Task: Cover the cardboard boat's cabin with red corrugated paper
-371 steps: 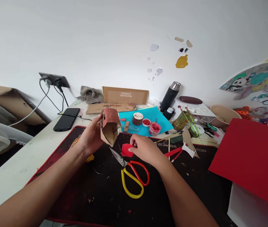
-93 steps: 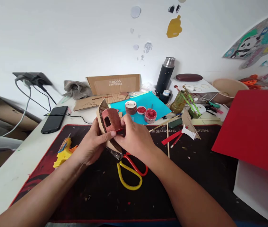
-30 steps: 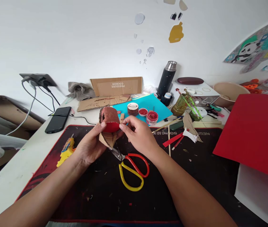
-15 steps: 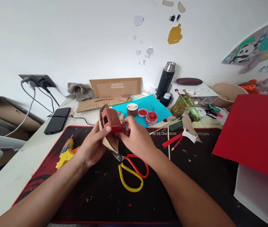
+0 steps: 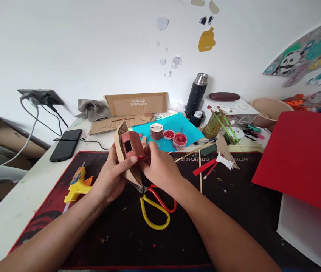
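Observation:
My left hand (image 5: pixel 112 175) is wrapped around a small cardboard boat (image 5: pixel 132 175), its thumb pressed on the side. The boat is tilted, with bare brown cardboard along the hull. On it sits a reddish-brown painted cabin (image 5: pixel 136 140) with a rectangular window cut in one side and a brighter red lower edge. My right hand (image 5: pixel 160 163) has its fingers closed at the right end of the boat, by the cabin; the fingertips are partly hidden. Just below lie scissors (image 5: pixel 157 227) with one yellow and one red handle, their blades partly under the boat.
A yellow glue gun (image 5: pixel 76 186) lies left on the black mat (image 5: pixel 120 241). Behind are a phone (image 5: pixel 65 145), red paint pots (image 5: pixel 180 141) on blue paper (image 5: pixel 193 134), a black flask (image 5: pixel 196 94) and a brush jar (image 5: pixel 211 127). Red card (image 5: pixel 299 162) stands at right.
The boat has turned in my hands, so the cabin's window faces me more and less of the red end shows. My right fingers have shifted behind that end.

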Tool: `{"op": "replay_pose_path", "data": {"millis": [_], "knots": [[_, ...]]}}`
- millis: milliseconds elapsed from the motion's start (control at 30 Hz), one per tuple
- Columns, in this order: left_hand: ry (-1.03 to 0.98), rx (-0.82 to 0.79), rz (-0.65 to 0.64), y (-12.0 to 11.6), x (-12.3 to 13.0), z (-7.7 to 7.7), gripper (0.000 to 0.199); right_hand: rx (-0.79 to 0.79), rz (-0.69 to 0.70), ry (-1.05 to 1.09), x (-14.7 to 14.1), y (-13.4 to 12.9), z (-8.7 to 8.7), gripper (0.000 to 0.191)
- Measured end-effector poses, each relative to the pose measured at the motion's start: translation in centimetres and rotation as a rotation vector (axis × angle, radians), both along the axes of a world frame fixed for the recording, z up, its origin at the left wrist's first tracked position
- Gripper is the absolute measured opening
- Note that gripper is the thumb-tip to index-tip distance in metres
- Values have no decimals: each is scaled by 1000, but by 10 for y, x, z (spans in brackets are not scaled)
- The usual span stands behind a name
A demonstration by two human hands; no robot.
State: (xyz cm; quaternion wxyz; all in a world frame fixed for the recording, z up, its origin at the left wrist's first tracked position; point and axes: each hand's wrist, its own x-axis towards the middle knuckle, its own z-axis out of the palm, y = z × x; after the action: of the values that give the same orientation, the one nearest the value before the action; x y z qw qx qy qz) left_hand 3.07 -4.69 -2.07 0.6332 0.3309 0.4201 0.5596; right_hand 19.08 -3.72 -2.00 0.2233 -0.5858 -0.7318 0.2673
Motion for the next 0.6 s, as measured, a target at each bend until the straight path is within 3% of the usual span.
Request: {"op": "replay_pose_path", "data": {"millis": [233, 600], "knots": [[-78, -53, -10, 4, -2, -2, 73, -2, -7, 125, 1, 2, -6, 36], [-253, -75, -61, 11, -8, 1, 28, 206, -52, 397, 4, 1, -6, 7]]}}
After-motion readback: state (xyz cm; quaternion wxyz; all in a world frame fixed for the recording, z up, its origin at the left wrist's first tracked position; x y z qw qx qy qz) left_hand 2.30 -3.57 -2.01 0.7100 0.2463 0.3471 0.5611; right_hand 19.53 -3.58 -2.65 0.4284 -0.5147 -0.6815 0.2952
